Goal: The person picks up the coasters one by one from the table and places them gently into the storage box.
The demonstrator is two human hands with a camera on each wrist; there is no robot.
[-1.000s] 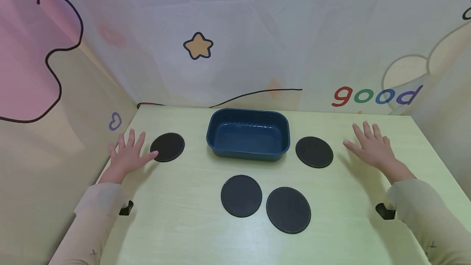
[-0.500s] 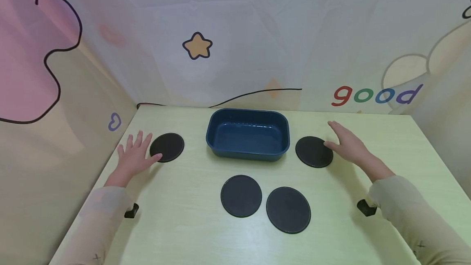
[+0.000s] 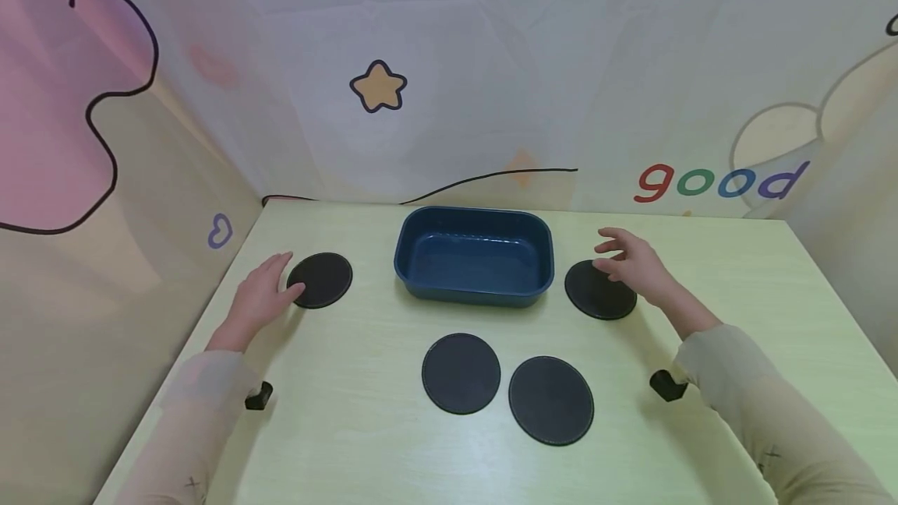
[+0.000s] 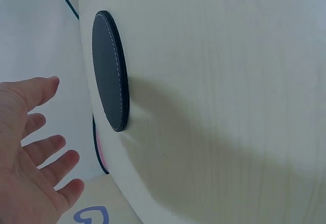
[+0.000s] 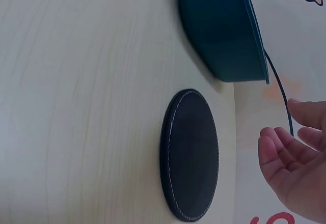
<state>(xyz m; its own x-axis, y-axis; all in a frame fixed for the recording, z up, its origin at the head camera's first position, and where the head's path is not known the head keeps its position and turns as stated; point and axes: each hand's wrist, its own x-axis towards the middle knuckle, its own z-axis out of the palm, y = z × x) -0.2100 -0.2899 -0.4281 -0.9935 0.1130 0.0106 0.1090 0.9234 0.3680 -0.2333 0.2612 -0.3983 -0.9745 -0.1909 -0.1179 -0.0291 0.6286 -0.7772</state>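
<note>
My left hand [image 3: 256, 296] hovers at the left edge of a round black coaster [image 3: 324, 279], fingers loosely spread and holding nothing. In the left wrist view that stitched coaster [image 4: 109, 74] lies flat on the table, apart from the fingers. Over on the right, my right hand [image 3: 634, 267] hangs above another black coaster [image 3: 596, 294], hiding its upper right part. Its fingers are slightly bent with nothing between them. The right wrist view shows a gap between this hand [image 5: 298, 158] and the stitched coaster [image 5: 191, 155].
A dark blue rectangular dish [image 3: 473, 256] stands at the back middle, between the two coasters. Nearer the front lie two more black coasters, one [image 3: 461, 374] left of the other [image 3: 551, 400]. A printed cloth [image 3: 484, 84] hangs behind the table [image 3: 337, 427].
My right hand has moved left from beside the right coaster to over it, its fingers bending. The left hand has shifted slightly right, its fingers drawing closer together. Coasters and dish stay put.
</note>
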